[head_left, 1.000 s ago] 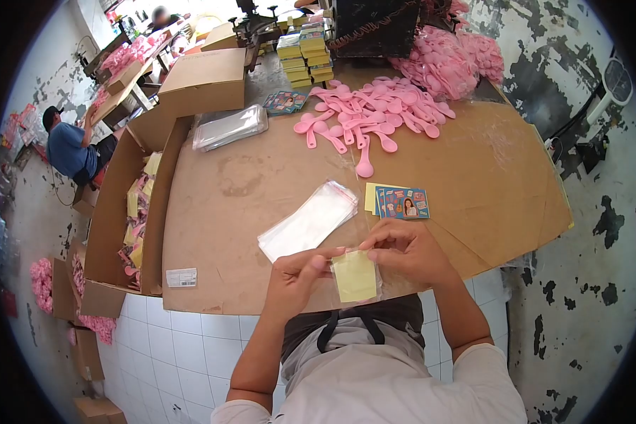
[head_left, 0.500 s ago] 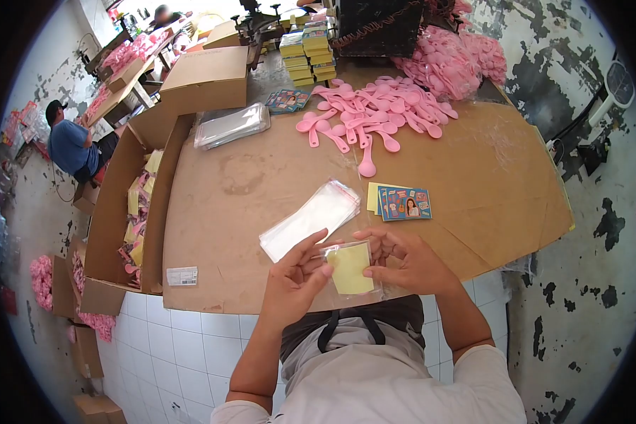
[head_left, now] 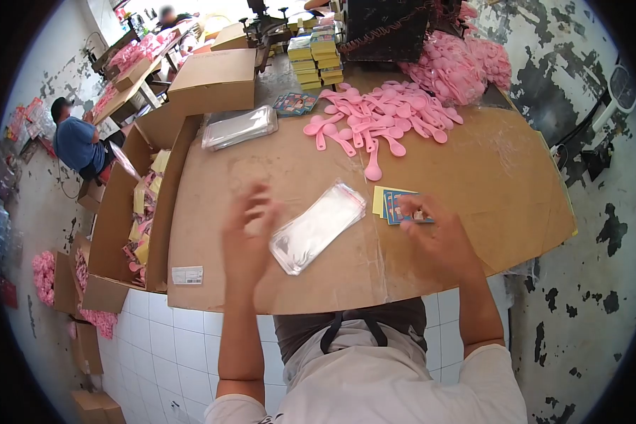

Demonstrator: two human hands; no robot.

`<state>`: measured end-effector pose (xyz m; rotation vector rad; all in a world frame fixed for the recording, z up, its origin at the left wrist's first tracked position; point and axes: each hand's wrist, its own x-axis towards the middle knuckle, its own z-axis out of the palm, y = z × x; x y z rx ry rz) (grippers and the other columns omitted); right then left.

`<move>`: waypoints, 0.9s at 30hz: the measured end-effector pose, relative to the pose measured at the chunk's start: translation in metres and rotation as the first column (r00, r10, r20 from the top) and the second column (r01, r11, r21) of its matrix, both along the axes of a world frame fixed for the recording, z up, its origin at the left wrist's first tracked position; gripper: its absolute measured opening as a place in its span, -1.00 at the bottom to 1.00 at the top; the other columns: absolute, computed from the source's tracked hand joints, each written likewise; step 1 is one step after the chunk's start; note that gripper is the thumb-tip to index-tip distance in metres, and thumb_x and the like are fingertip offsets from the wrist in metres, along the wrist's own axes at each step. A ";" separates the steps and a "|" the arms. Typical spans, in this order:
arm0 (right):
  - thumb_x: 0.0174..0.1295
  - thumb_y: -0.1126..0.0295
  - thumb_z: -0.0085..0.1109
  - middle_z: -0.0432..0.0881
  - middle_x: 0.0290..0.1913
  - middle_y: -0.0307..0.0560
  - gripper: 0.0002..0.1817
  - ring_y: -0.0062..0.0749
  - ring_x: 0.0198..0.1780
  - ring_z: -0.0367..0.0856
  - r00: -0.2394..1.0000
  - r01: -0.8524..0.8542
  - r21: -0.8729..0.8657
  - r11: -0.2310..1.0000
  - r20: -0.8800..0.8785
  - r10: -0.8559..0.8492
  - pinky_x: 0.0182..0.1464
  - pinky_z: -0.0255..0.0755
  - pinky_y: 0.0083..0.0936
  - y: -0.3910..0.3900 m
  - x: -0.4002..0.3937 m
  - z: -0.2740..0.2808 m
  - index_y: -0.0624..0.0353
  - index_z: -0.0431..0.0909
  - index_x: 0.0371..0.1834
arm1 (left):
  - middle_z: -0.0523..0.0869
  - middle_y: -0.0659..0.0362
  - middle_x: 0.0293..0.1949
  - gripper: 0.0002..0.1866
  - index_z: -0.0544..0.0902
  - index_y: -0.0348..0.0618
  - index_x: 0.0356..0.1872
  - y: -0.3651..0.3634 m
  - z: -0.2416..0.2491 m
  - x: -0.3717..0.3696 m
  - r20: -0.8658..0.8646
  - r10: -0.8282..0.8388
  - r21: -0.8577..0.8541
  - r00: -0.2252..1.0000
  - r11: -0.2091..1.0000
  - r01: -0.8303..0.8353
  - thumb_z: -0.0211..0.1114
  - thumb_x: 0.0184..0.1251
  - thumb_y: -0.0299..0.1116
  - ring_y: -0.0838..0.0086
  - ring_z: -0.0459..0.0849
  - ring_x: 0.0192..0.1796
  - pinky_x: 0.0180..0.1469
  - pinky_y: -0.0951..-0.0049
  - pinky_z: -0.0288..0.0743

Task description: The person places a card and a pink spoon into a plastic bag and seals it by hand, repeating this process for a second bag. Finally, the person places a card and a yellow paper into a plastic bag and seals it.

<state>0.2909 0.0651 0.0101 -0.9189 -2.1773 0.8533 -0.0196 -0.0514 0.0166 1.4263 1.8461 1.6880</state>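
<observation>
My left hand point(head_left: 250, 230), blurred by motion, is raised over the table left of the clear plastic sleeves point(head_left: 316, 230); its fingers are apart and nothing shows in them. My right hand point(head_left: 438, 237) hovers at the small stack of blue printed cards point(head_left: 393, 205), fingers apart, partly covering them; whether it touches them is unclear. A blurred clear packet point(head_left: 125, 161) is in the air at the upper left edge of the long carton point(head_left: 157, 237), which holds pink and yellow packets. Pink spoons point(head_left: 373, 168) lie in a loose pile beyond the cards.
More clear sleeves point(head_left: 239, 128) and printed cards point(head_left: 295, 103) lie at the back. Behind them are card stacks point(head_left: 315, 53), a closed carton point(head_left: 212, 79) and bagged spoons point(head_left: 449, 67). A label point(head_left: 187, 275) lies front left. A person point(head_left: 81, 145) sits at the left.
The packet with the yellow card has left my hands; a blurred packet now shows by the long carton. My left hand moved left and up, my right hand right and up to the cards.
</observation>
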 end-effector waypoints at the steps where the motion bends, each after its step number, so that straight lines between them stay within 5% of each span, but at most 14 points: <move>1: 0.35 0.44 0.33 0.69 0.10 0.02 -0.56 -0.12 0.13 0.66 0.993 0.056 0.115 0.992 0.095 -0.067 0.22 0.52 -0.22 0.008 0.001 0.003 0.25 0.61 0.30 | 0.76 0.02 0.12 -0.49 0.64 -0.15 0.38 0.008 -0.005 0.008 -0.240 -0.040 -0.198 0.970 0.980 -0.009 0.41 0.49 -0.19 0.32 0.77 0.10 0.15 0.29 0.61; 6: 0.40 0.38 0.27 0.63 0.16 0.11 -0.62 0.02 0.23 0.59 0.931 0.070 0.404 0.912 0.301 -0.205 0.27 0.48 -0.12 0.048 0.016 -0.023 0.23 0.63 0.24 | 0.72 0.06 -0.14 -0.70 0.80 -0.21 0.00 0.042 -0.046 0.025 -0.576 -0.054 -0.290 0.816 0.946 -0.142 0.50 0.33 -0.30 0.21 0.72 -0.12 0.02 0.26 0.60; 15: 0.32 0.46 0.34 0.65 0.02 0.01 -0.76 -0.01 0.10 0.62 0.959 0.159 0.183 0.970 0.204 -0.195 0.23 0.44 -0.12 0.058 0.015 -0.027 0.27 0.69 0.02 | 0.82 0.05 -0.23 -0.81 0.80 -0.23 -0.10 0.042 -0.040 0.025 -0.180 0.000 -0.312 0.984 0.948 -0.057 0.47 0.33 -0.39 0.22 0.74 -0.23 -0.07 0.27 0.63; 21: 0.29 0.45 0.37 0.65 0.00 0.02 -0.81 -0.04 0.09 0.62 0.961 0.150 0.299 0.943 0.179 -0.210 0.22 0.42 -0.14 0.059 0.016 -0.032 0.25 0.66 -0.09 | 0.87 0.05 -0.18 -0.87 0.79 -0.21 -0.15 0.039 -0.042 0.023 -0.287 0.006 -0.277 0.958 0.957 -0.089 0.45 0.32 -0.46 0.23 0.84 -0.17 -0.04 0.30 0.65; 24: 0.28 0.43 0.39 0.66 0.02 0.02 -0.80 -0.07 0.11 0.62 0.966 0.159 0.275 0.948 0.155 -0.207 0.23 0.40 -0.14 0.058 0.017 -0.025 0.24 0.65 -0.09 | 0.88 0.05 -0.16 -0.84 0.79 -0.21 -0.14 0.036 -0.043 0.023 -0.373 0.064 -0.022 0.926 0.997 -0.077 0.47 0.31 -0.42 0.18 0.86 -0.07 0.06 0.28 0.66; 26: 0.27 0.42 0.41 0.67 0.03 0.01 -0.79 -0.10 0.13 0.62 0.978 0.149 0.175 0.973 0.118 -0.171 0.24 0.39 -0.15 0.056 0.017 -0.018 0.24 0.66 -0.09 | 0.82 -0.04 0.08 -0.83 0.77 -0.18 -0.12 0.031 -0.038 0.021 -0.052 -0.053 -0.156 0.997 0.987 0.044 0.46 0.32 -0.38 0.19 0.83 0.11 0.20 0.22 0.64; 27: 0.30 0.41 0.40 0.70 0.05 0.02 -0.82 -0.19 0.15 0.64 0.988 0.147 -0.066 0.987 0.062 -0.143 0.30 0.36 -0.12 0.054 0.017 -0.014 0.21 0.66 -0.10 | 0.79 -0.09 0.21 -0.82 0.76 -0.17 -0.11 0.028 -0.033 0.020 0.118 -0.097 -0.205 0.988 0.971 0.120 0.46 0.33 -0.36 0.19 0.81 0.19 0.27 0.19 0.63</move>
